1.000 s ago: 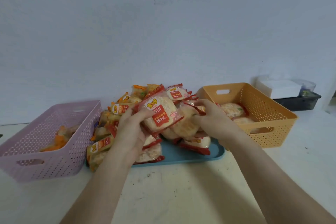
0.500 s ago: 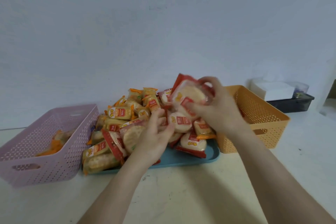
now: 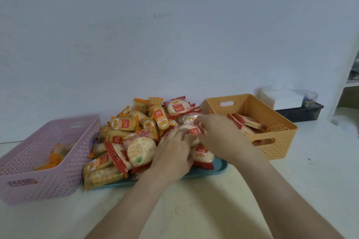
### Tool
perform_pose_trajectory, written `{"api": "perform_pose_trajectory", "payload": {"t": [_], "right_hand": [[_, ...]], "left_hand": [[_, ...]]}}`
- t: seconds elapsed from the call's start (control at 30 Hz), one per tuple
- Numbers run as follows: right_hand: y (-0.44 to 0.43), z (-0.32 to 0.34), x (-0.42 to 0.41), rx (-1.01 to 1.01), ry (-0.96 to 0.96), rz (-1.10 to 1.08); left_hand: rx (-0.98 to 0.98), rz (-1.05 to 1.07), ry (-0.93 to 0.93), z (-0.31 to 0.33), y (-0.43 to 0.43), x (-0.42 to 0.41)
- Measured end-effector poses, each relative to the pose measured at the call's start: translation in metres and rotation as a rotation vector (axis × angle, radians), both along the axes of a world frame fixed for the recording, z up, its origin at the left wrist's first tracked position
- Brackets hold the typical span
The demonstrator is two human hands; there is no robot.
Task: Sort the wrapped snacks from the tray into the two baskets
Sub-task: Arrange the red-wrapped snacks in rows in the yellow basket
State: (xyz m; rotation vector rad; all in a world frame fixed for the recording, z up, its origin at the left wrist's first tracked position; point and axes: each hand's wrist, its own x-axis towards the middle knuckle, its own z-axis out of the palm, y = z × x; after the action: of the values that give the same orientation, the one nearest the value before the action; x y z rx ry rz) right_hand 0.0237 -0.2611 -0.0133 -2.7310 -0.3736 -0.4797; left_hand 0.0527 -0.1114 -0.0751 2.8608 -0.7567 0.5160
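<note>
— Pale blue wall behind, cream surface in front. Where does the sorting stand?

— Mid-pick, I'd judge. Both hands are down in the pile of wrapped snacks on the blue tray at the centre of the frame. The right hand has its fingers curled onto a red-wrapped snack near the top of the heap. The left hand lies over packets just beside it, fingertips touching the same one, but blur keeps me from telling whether it grips anything.

— And the baskets?

— The orange basket at centre right holds red-edged packets. The purple basket at lower left holds a few orange-wrapped ones. Most snacks are still on the tray, so it looks like early going.

— What does the next move need?

— Probably lifting that red one clear without dragging its loosely stacked neighbours off the heap, then carrying it over the orange basket's near rim.

— What has changed from half a second ago?

— Then the right hand held a red-wrapped round snack raised above the pile, in front of the orange basket. Now that hand is low in the heap again, and the basket's contents show. The left hand has shifted right, closer to the other.
</note>
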Motion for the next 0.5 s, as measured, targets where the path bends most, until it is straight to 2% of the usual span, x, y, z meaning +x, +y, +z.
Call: {"api": "perform_pose_trajectory", "payload": {"t": [0.1,0.13,0.2,0.27,0.33,0.43,0.5], "right_hand": [[0.01,-0.015,-0.001,-0.324,0.271,-0.008],[0.013,-0.022,0.0,-0.359,0.35,-0.024],[0.016,-0.034,0.003,-0.35,0.459,-0.076],[0.015,-0.042,0.007,-0.302,0.435,-0.125],[0.013,-0.047,0.01,-0.304,0.371,-0.145],[0.015,-0.049,0.012,-0.284,0.381,-0.138],[0.015,-0.046,0.012,-0.206,0.42,-0.118]], "left_hand": [[0.149,0.082,0.232,0.002,0.001,0.008],[0.167,0.11,0.282,0.003,0.003,0.009],[0.183,0.147,0.262,0.004,0.006,0.007],[0.153,0.183,0.182,0.006,0.011,0.004],[0.096,0.228,0.191,0.008,0.015,0.001],[0.086,0.252,0.363,0.01,0.015,0.001],[-0.004,0.228,0.52,0.015,0.014,0.001]]}}
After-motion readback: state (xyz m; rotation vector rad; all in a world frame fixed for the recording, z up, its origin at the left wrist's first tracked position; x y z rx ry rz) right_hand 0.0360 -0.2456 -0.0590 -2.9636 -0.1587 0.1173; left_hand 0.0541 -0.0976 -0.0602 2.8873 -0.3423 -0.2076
